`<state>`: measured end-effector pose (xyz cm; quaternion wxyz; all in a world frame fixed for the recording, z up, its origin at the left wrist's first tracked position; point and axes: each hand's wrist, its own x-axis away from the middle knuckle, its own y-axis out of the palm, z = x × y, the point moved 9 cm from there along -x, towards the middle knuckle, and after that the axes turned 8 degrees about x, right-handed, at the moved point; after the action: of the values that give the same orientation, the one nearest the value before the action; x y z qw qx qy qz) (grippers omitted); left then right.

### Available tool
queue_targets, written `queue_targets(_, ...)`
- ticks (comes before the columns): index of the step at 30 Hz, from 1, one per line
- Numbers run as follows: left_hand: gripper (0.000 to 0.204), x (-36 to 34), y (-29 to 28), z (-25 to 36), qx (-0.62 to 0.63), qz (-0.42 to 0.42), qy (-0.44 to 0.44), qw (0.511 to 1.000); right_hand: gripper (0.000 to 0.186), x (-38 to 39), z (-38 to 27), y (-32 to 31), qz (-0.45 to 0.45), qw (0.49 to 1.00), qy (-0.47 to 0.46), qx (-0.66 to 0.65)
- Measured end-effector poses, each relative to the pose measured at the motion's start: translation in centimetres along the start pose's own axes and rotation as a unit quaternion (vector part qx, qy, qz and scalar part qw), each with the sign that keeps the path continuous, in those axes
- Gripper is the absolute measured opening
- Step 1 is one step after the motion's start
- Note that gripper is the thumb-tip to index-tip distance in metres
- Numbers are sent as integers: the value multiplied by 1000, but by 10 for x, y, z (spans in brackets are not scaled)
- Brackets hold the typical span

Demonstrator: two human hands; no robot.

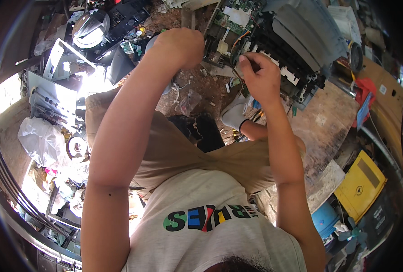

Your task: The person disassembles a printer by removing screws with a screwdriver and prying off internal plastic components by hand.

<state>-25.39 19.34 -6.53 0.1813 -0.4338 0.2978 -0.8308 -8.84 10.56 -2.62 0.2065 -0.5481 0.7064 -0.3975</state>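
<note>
An opened printer (296, 68) with a grey cover and black-and-white inner parts lies in front of me. A green circuit board (238, 18) shows at its far left. My left hand (179, 47) is closed beside the printer's left edge, its back turned up. What its fingers hold, if anything, is hidden beneath. Over the printer's near left side, my right hand (261, 77) is closed with thumb and forefinger bent together at a bundle of thin dark wires (234, 69). A few orange and coloured wires run from the board toward that spot.
A wooden board (330, 113) lies under the printer's right side. Scrap, metal frames and a clear plastic bag (43, 140) crowd the left. At right are a yellow panel (361, 186), a blue bucket (325, 218) and a red cloth (364, 97). Small debris litters the ground.
</note>
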Motion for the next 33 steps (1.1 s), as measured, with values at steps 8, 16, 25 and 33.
queue_targets(8, 28, 2, -3, 1, 5, -7, -2, 1000, 33, -5, -55, 0, -5, 981, -174, 82)
queue_targets(16, 27, 3, -3, 2, 7, -5, 5, 1000, 23, -36, -66, 38, -166, 921, -277, 216)
queue_targets(25, 28, 3, -3, 2, 2, 2, 8, 1000, 15, -52, -68, 19, -171, 918, -274, 231)
queue_targets(33, 30, 4, -3, 2, 7, -14, 12, 1000, 20, -34, -75, 28, -149, 900, -336, 234)
